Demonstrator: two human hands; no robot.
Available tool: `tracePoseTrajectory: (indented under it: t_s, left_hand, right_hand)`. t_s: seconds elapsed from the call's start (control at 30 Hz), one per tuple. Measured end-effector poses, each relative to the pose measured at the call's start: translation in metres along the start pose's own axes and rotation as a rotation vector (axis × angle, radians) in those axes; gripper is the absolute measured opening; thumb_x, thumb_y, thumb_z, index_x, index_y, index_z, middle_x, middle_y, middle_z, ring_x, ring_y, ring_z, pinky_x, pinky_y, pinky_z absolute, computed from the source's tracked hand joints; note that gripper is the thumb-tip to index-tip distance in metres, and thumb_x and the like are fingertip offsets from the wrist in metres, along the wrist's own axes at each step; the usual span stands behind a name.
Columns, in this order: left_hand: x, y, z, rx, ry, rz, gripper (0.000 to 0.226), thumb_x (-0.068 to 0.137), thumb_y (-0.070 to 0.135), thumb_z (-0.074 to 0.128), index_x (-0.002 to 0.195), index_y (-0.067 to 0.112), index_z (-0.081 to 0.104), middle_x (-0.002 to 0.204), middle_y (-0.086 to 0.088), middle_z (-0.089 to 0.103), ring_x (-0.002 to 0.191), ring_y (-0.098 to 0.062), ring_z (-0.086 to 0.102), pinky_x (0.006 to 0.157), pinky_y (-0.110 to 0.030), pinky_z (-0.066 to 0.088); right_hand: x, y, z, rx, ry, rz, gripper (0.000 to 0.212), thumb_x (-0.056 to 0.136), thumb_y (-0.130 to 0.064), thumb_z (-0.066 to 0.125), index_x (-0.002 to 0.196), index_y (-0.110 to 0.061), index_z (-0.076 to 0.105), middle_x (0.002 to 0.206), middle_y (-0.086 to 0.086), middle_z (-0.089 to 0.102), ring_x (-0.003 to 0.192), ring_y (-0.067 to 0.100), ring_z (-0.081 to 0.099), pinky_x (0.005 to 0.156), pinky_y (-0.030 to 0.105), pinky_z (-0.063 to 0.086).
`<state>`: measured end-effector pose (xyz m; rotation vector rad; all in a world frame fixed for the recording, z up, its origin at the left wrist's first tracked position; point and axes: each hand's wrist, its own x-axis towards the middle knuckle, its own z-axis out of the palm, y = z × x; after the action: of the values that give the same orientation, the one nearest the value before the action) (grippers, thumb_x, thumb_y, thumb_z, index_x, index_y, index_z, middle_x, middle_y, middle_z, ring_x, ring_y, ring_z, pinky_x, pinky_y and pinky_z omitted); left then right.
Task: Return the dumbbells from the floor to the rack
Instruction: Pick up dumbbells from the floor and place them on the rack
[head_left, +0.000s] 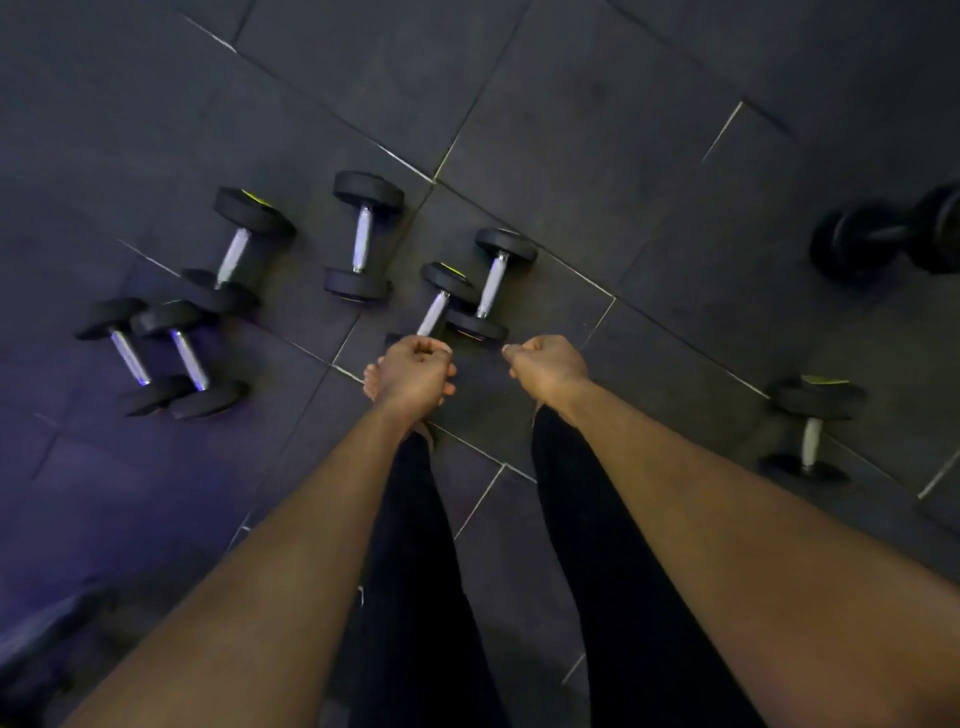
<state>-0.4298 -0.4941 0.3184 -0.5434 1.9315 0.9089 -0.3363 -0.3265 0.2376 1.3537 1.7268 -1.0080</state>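
Several black dumbbells with chrome handles lie on the dark rubber floor. Two lie side by side at the left, and two bigger ones lie beyond them. Another pair lies just ahead of my hands. My left hand is a closed fist that covers the near end of the closer dumbbell of that pair; whether it touches the dumbbell I cannot tell. My right hand is a closed fist with nothing in it. No rack is in view.
One more dumbbell lies at the right, and a larger dark one sits at the far right edge. My legs in black trousers and a bare foot stand below my hands. The floor is made of dark tiles with pale seams.
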Motion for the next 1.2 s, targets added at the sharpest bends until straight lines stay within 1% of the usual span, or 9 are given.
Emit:
tracePoseTrajectory:
  t_s: [0.1, 0.2, 0.3, 0.37, 0.5, 0.7, 0.87, 1.1, 1.2]
  left_hand:
    - [0.117, -0.031, 0.019, 0.098, -0.005, 0.007, 0.008, 0.086, 0.033, 0.060, 0.088, 0.027, 0.065, 0.087, -0.006, 0.078, 0.062, -0.019, 0.070, 0.062, -0.030, 0.057]
    - [0.214, -0.061, 0.036, 0.264, 0.056, 0.101, 0.022, 0.085, 0.038, 0.063, 0.106, 0.034, 0.056, 0.097, 0.001, 0.071, 0.090, -0.026, 0.069, 0.088, -0.036, 0.057]
    - [0.288, -0.083, 0.051, 0.464, 0.062, 0.146, 0.050, 0.091, 0.035, 0.065, 0.134, 0.016, 0.050, 0.132, -0.012, 0.058, 0.119, -0.032, 0.060, 0.105, -0.040, 0.048]
    - [0.325, -0.096, 0.059, 0.617, 0.006, 0.084, 0.055, 0.093, 0.039, 0.064, 0.136, 0.010, 0.050, 0.139, -0.017, 0.052, 0.127, -0.036, 0.056, 0.108, -0.042, 0.046]
    - [0.356, -0.100, 0.067, 0.690, -0.111, 0.071, 0.041, 0.097, 0.036, 0.060, 0.129, 0.009, 0.059, 0.131, -0.020, 0.065, 0.123, -0.037, 0.061, 0.098, -0.039, 0.048]
    - [0.356, -0.097, 0.070, 0.662, -0.173, 0.104, 0.041, 0.098, 0.033, 0.057, 0.136, 0.017, 0.057, 0.131, -0.014, 0.067, 0.120, -0.033, 0.064, 0.101, -0.039, 0.051]
    - [0.358, -0.094, 0.065, 0.627, -0.185, 0.040, 0.039, 0.093, 0.040, 0.062, 0.126, 0.018, 0.061, 0.118, -0.014, 0.073, 0.108, -0.035, 0.070, 0.094, -0.046, 0.058]
    - [0.358, -0.095, 0.059, 0.496, -0.213, 0.006, 0.030, 0.093, 0.036, 0.067, 0.117, 0.018, 0.066, 0.100, -0.008, 0.078, 0.093, -0.025, 0.075, 0.080, -0.035, 0.060]
    - [0.361, -0.101, 0.060, 0.513, -0.220, 0.023, 0.039, 0.087, 0.046, 0.066, 0.117, 0.021, 0.065, 0.101, -0.004, 0.077, 0.097, -0.024, 0.073, 0.091, -0.038, 0.060]
  right_hand:
    - [0.046, -0.033, 0.027, -0.011, 0.006, 0.044, 0.040, 0.065, -0.072, 0.055, 0.084, -0.043, 0.075, 0.089, -0.003, 0.074, 0.103, 0.030, 0.069, 0.101, 0.038, 0.050]
    - [0.106, -0.060, 0.062, -0.026, -0.049, -0.008, 0.037, 0.088, -0.057, 0.066, 0.088, -0.019, 0.071, 0.092, -0.001, 0.072, 0.108, 0.030, 0.070, 0.077, 0.026, 0.047]
    - [0.168, -0.062, 0.104, -0.080, -0.047, -0.082, 0.072, 0.077, -0.069, 0.077, 0.127, -0.018, 0.061, 0.130, 0.005, 0.068, 0.128, 0.030, 0.062, 0.100, 0.035, 0.052]
    - [0.192, -0.056, 0.123, -0.102, -0.079, -0.098, 0.088, 0.069, -0.074, 0.081, 0.130, -0.017, 0.053, 0.133, 0.004, 0.066, 0.128, 0.029, 0.062, 0.103, 0.038, 0.053]
    - [0.206, -0.040, 0.125, -0.241, -0.076, -0.244, 0.083, 0.071, -0.080, 0.076, 0.124, -0.021, 0.050, 0.120, 0.004, 0.068, 0.112, 0.029, 0.066, 0.089, 0.037, 0.053]
    - [0.213, -0.027, 0.112, -0.698, -0.068, -0.589, 0.048, 0.096, -0.056, 0.063, 0.126, -0.027, 0.040, 0.111, 0.014, 0.070, 0.106, 0.042, 0.068, 0.074, 0.041, 0.041]
    - [0.206, -0.022, 0.097, -0.771, -0.104, -0.656, 0.036, 0.100, -0.050, 0.059, 0.119, -0.027, 0.038, 0.113, 0.013, 0.071, 0.103, 0.042, 0.069, 0.072, 0.042, 0.042]
    - [0.207, 0.013, 0.041, -0.959, -0.072, -0.644, 0.043, 0.097, -0.043, 0.066, 0.130, -0.022, 0.048, 0.128, 0.007, 0.067, 0.116, 0.034, 0.065, 0.090, 0.043, 0.052]
    - [0.208, 0.016, 0.038, -0.986, -0.088, -0.634, 0.047, 0.097, -0.044, 0.066, 0.134, -0.021, 0.048, 0.131, 0.006, 0.065, 0.120, 0.031, 0.063, 0.091, 0.041, 0.051]
